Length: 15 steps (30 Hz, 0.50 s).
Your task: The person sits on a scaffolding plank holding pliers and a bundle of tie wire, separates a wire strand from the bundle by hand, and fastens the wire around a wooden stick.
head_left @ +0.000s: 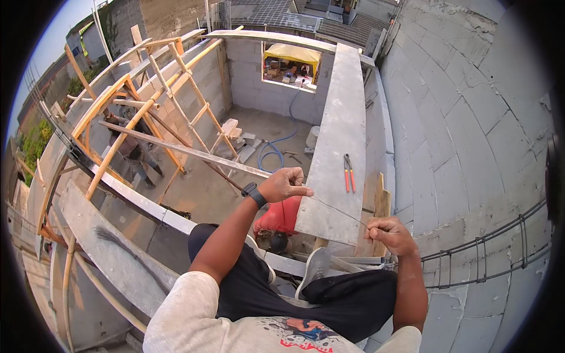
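Observation:
A thin wire (338,209) stretches between my two hands, above the near end of a grey plank (335,129). My left hand (286,186), with a dark watch on its wrist, is closed on the wire's left end. The other end is pinched in my right hand (389,235), whose fingers are curled. Beyond my hands, pincers with red handles (350,176) lie on the plank, jaws pointing away from me. On another board at my left rests a bundle of dark tie wires (132,253).
Bamboo and timber scaffolding (188,82) rises at the left, where a person (138,153) stands below. Another person in a red shirt (279,217) is beneath me. Rebar with stirrups (482,259) runs along the block wall (465,129) at right. A blue hose (271,156) lies on the floor.

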Each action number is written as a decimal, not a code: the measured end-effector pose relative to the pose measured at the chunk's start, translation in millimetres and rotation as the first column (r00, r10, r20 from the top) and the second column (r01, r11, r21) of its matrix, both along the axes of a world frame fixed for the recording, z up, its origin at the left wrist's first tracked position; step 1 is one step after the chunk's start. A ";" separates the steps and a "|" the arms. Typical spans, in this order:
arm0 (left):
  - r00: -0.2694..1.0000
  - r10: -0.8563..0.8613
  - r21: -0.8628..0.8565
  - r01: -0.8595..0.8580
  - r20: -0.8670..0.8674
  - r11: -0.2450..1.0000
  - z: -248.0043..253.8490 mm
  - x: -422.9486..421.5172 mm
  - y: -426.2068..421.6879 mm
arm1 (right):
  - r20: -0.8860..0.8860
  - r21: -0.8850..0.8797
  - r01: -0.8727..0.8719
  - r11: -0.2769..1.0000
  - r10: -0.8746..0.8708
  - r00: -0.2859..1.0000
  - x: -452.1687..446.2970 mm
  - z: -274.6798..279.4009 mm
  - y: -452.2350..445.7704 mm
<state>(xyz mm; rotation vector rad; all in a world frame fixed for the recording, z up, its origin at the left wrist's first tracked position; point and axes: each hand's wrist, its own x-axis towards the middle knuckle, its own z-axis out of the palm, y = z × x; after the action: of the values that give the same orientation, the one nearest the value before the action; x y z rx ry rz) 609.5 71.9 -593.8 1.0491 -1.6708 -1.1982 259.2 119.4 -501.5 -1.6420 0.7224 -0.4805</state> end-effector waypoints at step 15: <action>0.983 0.103 -0.199 -0.072 0.152 0.977 -8.5 12.8 -2.5 | -0.459 0.101 -0.290 0.952 0.303 0.835 21.4 8.7 14.9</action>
<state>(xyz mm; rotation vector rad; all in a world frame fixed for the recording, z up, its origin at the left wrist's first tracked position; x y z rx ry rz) 622.2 69.4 -602.3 1.1095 -1.8046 -0.8938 280.6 134.3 -492.8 -1.8268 0.7995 0.1662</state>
